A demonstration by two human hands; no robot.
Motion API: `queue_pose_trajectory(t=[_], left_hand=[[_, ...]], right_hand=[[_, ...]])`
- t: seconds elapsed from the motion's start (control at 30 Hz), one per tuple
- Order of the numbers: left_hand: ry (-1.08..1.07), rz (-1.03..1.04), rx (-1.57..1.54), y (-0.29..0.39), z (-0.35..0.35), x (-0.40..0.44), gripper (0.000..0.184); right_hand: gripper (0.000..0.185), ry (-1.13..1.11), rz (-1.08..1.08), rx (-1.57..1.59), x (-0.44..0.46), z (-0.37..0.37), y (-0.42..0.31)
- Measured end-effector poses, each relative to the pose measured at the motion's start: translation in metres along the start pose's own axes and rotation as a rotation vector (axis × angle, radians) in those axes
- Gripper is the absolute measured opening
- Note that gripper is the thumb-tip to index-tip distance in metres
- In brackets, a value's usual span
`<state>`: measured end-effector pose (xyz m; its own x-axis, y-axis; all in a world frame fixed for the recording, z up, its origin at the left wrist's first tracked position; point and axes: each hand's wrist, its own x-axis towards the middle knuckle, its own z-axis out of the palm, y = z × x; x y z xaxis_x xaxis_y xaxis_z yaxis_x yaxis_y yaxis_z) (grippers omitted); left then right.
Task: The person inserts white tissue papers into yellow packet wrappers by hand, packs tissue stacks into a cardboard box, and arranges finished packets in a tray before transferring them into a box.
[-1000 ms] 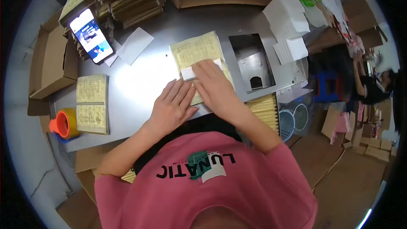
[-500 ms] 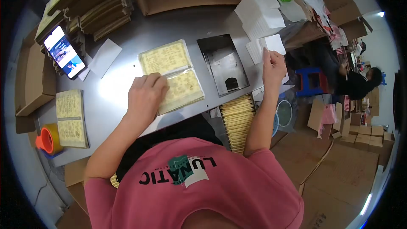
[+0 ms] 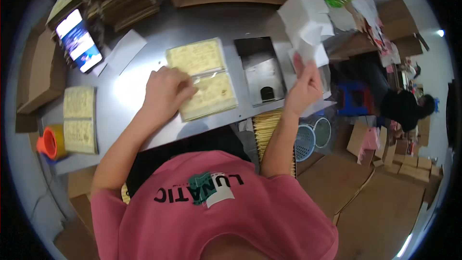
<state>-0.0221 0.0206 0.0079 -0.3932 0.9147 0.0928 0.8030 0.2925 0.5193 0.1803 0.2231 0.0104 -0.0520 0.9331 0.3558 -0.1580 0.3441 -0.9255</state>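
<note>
My left hand (image 3: pixel 167 89) rests at the left edge of a stack of yellow printed sheets (image 3: pixel 211 94) in a clear sleeve. Its fingers are loosely bent, the thumb standing apart over the sheets, and I see nothing held. At the right, my right hand (image 3: pixel 305 88) pinches a thin white paper sheet (image 3: pixel 309 41), blurred by motion and raised in front of the white paper stacks (image 3: pixel 301 12). Between the two hands lies a dark rectangular tray (image 3: pixel 260 70) with a rounded dark notch near its front.
A lit phone (image 3: pixel 79 41) leans against cardboard at the left. Nearby are another yellow packet (image 3: pixel 80 120), a tape roll (image 3: pixel 53 142) and loose white paper (image 3: pixel 126 50). A bin of yellow packets (image 3: pixel 266 130) sits below the table edge. Another person (image 3: pixel 406 108) is at far right.
My right hand has drawn a white sheet up from the stack and moved slightly left and toward me. My left hand's thumb has spread away from its fingers. The whole view has shifted a little.
</note>
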Motion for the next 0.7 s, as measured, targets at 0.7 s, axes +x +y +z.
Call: queue_pose_trajectory(t=[0.7], left_hand=[[0.201,0.160,-0.146,-0.004,0.018,-0.027,0.022]], right_hand=[[0.007,-1.048,-0.396,-0.223,-0.024,0.055,0.011]])
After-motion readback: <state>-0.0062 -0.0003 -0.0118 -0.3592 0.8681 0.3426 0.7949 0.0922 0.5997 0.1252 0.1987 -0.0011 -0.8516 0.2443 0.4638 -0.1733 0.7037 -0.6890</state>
